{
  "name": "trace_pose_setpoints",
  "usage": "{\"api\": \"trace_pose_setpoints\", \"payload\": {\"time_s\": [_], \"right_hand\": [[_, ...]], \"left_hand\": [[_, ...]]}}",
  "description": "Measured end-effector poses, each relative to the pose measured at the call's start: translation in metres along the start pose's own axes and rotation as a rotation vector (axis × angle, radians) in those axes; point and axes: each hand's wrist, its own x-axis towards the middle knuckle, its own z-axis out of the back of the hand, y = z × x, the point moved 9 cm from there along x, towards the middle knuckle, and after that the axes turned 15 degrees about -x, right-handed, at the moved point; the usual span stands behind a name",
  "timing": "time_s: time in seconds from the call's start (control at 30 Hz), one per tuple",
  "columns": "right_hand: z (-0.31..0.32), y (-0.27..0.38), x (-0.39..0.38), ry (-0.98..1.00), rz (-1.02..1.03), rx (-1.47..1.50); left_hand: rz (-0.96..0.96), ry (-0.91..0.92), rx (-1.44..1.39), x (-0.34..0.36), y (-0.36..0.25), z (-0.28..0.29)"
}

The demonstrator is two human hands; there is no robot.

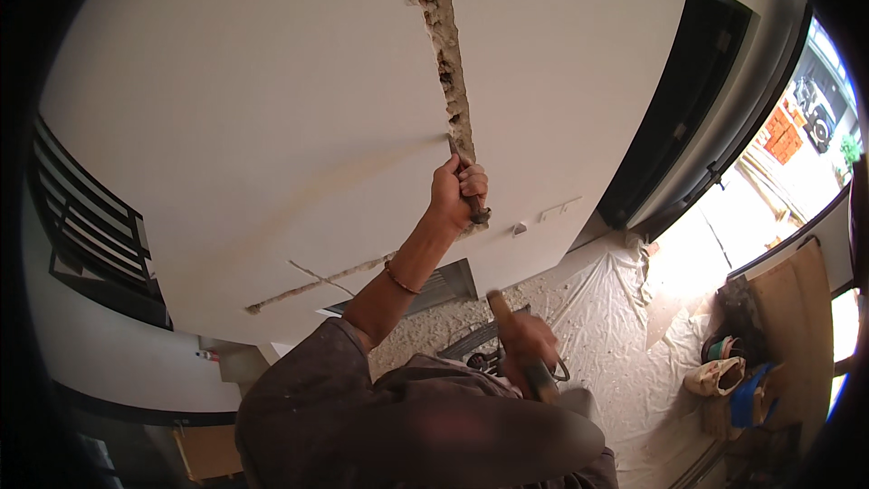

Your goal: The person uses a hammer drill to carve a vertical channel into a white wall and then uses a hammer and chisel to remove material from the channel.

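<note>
My left hand [461, 188] is closed round a metal chisel [481, 215], whose struck end sticks out below the fist. The chisel's tip meets the wall at the lower part of a rough groove [448, 63] cut into the pale wall [299, 63]. Lower and to the right, near my body, my right hand [529, 344] is closed round a handled tool, which looks like a hammer [499, 306]. Motion smears this hand and the tool, and its head cannot be made out.
A thinner groove [312, 286] runs across the wall's lower left. Rubble [412, 330] and plastic sheeting [625, 353] cover the floor. Bags [715, 377] stand by a wooden board [792, 308] at the right, near a bright doorway. A black railing [90, 217] is at the left.
</note>
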Motion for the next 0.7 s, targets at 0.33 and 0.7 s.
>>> {"api": "trace_pose_setpoints", "payload": {"time_s": [0.33,0.7], "right_hand": [[-0.038,-0.064,-0.005,0.241,-0.18,-0.082],[-0.03,-0.117,-0.065,0.53,-0.483,-0.282]], "left_hand": [[-0.005,-0.039,0.004,0.012,-0.017,0.0],[0.501,-0.025,0.175,-0.03,-0.041,0.042]]}}
